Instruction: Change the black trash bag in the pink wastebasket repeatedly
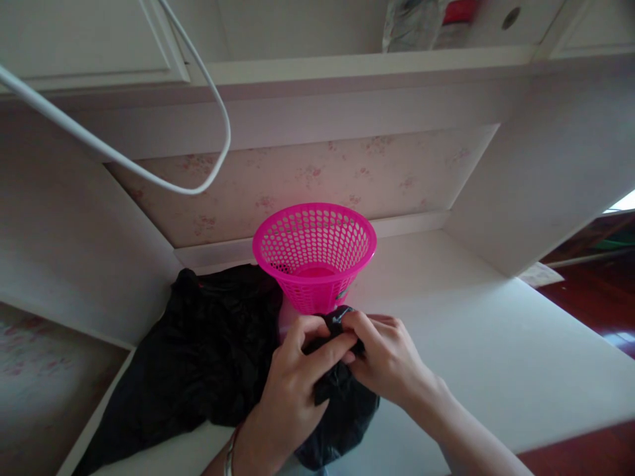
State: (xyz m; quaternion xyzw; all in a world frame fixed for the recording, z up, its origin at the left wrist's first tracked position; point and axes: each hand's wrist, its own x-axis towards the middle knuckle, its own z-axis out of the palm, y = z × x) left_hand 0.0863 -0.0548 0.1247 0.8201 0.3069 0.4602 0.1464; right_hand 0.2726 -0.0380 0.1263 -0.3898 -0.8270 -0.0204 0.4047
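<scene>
1. Left hand (292, 387): enters from the bottom edge, wrist low, back of the hand facing up and toward the camera. The index finger is bent over the top and the thumb reaches toward the right hand; together they pinch the gathered part of a black plastic bag (347, 416). The remaining fingers are largely hidden; their state cannot be told. A bracelet (229, 455) circles the wrist.
2. Right hand (389, 354): forearm slants in from the lower right, knuckles up. Fingers are curled and close together, index finger and thumb pinching the same gathered part, close against the left thumb.
3. Black plastic bag: located between and below both hands, over the near part of the white desk (476, 344), its fuller portion hanging toward the camera.
4. Pink basket (308, 295): upright on the desk, just beyond the fingertips, its perforated wall flaring to a wide rim.
5. Crumpled black material (213, 357): spread on the desk to the left of the basket and left hand.
</scene>
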